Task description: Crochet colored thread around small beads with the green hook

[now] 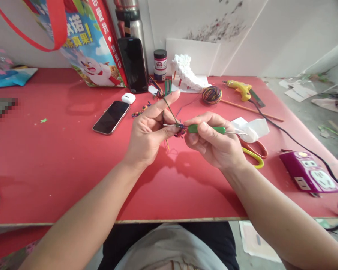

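Two bare hands meet above the counter
Left hand (153,131) lifts its index finger; right hand (216,140) curls, thumb pressed inward.

The single view looks from head height, above and just behind the near edge of the rectangular red tabletop (73,168), facing forward and steeply down across it. Aim falls over the tabletop's middle, where the bare left hand (144,138), the bare right hand (218,140), the green-handled metal hook (206,129) and the small multicoloured yarn piece (181,131) sit near the centre, close enough for single fingers to read clearly. The wearer's pale grey top (169,247) shows below the tabletop's near edge, nearest the lens. White panels (242,41) stand beyond its far edge, farther off, and grey floor (333,150) shows past its right edge. Coverage is wide, and the tabletop's left side runs out of frame.
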Motion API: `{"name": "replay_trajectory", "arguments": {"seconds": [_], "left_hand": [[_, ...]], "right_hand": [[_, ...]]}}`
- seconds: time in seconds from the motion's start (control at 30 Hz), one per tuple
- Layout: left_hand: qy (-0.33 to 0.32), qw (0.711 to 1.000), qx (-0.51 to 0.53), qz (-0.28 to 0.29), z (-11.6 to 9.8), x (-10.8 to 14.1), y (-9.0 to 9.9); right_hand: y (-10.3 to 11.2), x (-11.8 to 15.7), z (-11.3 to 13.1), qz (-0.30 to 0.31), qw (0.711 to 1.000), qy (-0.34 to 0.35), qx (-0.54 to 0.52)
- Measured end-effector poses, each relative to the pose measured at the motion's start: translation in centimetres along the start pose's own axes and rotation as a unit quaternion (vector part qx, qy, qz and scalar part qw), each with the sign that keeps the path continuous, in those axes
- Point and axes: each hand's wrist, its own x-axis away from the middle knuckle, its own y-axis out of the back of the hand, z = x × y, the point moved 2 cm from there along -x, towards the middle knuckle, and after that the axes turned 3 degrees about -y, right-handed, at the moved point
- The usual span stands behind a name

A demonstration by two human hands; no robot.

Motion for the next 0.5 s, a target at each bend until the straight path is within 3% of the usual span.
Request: {"name": "replay_trajectory", "arguments": {"seconds": [0.3, 0.5], "left_hand": [[0.021, 0.999, 0.024, -0.022, 0.8, 0.5, -0.1], [0.026, 0.999, 0.02, -0.036, 1.0, 0.4, 0.1]], "right_hand": [[0.1, -0.3, -0.4, -0.064, 0.996, 0.063, 0.003], [0.4, -0.7, -1.1, -0.065, 0.997, 0.036, -0.009]]}}
